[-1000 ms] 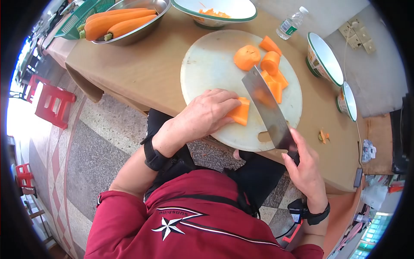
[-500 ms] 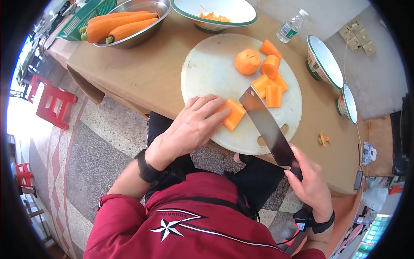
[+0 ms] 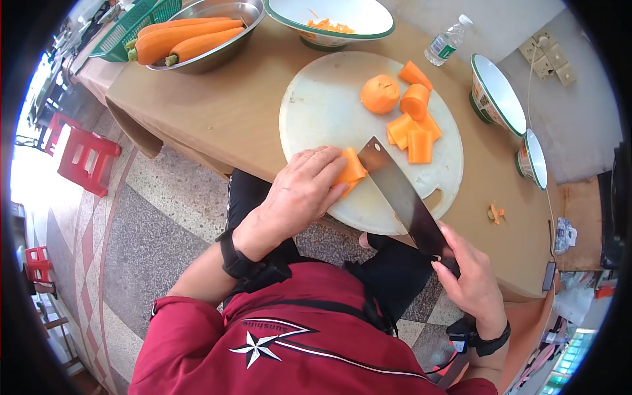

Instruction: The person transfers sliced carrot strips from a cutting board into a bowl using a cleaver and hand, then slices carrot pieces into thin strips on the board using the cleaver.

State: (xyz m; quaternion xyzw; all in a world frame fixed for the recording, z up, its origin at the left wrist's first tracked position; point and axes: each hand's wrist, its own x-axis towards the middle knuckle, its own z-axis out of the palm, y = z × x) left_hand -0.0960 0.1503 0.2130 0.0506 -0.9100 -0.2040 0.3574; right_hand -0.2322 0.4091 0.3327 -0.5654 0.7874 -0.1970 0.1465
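On the round white cutting board (image 3: 316,112), my left hand (image 3: 299,191) holds a piece of carrot (image 3: 351,168) near the front edge, its fingers curled over it. My right hand (image 3: 471,273) grips the handle of a cleaver (image 3: 405,197). The blade points up and to the left, its far end beside the held carrot piece. Toward the back right of the board lie several cut carrot pieces (image 3: 420,146) and a thick rounded carrot chunk (image 3: 380,94). My left fingertips partly hide the held piece.
A metal bowl (image 3: 217,58) of carrots stands at the back left beside a green basket (image 3: 135,33). A white bowl (image 3: 368,34) holds orange shreds. A bottle (image 3: 447,43), two tilted bowls (image 3: 497,92) (image 3: 532,160) and carrot scraps (image 3: 496,213) are around the board's right.
The cleaver has moved left and down from the cut pieces to the held carrot. My left hand has shifted slightly left and turned the piece it holds.
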